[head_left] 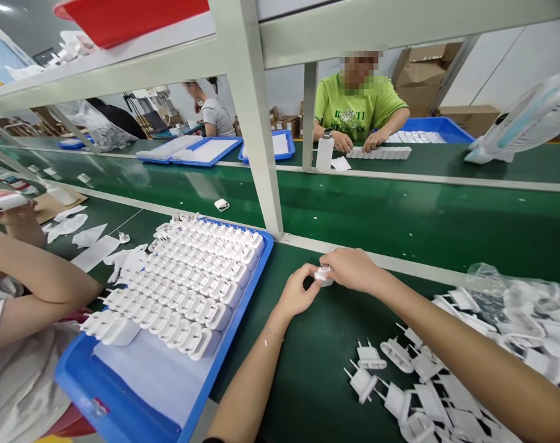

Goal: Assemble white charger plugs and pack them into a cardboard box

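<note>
Both of my hands meet over the green table, closed on one small white charger part. My left hand pinches it from the left between thumb and fingers. From the right, my right hand grips its upper side, covering much of it. To the left, a blue tray holds rows of white chargers, many with plug pins showing. Loose white plug pieces with two metal pins lie near my right forearm.
A pile of white parts with clear plastic fills the right side. A grey post rises at the bench edge. Beyond the green belt, a person in green handles white blocks. Another person's arm rests at left. A white fan stands right.
</note>
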A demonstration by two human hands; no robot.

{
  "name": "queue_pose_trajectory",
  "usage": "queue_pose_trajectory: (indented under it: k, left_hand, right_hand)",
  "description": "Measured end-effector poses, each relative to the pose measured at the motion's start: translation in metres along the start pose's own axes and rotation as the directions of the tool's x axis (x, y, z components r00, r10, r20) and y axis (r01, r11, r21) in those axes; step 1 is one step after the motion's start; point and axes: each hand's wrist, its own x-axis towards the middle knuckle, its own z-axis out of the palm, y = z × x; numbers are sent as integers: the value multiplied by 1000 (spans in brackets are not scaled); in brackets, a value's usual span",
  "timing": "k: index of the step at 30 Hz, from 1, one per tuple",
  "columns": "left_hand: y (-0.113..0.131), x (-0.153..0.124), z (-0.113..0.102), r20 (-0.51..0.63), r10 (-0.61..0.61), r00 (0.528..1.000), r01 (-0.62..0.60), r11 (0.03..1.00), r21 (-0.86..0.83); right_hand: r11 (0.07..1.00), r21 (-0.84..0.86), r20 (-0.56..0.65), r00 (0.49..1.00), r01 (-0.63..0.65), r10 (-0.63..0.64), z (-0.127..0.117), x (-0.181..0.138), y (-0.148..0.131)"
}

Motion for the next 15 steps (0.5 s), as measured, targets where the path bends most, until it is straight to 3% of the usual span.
queue_pose_trajectory:
  k: [9,15]
  left_hand:
    - [-4,0,4,-46,-106,993,107,994,15]
    - [5,-4,1,-43,-19,999,19,1000,11]
  right_hand:
    - [995,99,-80,997,-12,20,20,-6,5]
    - [908,417,-237,969,38,68,33,-15,3]
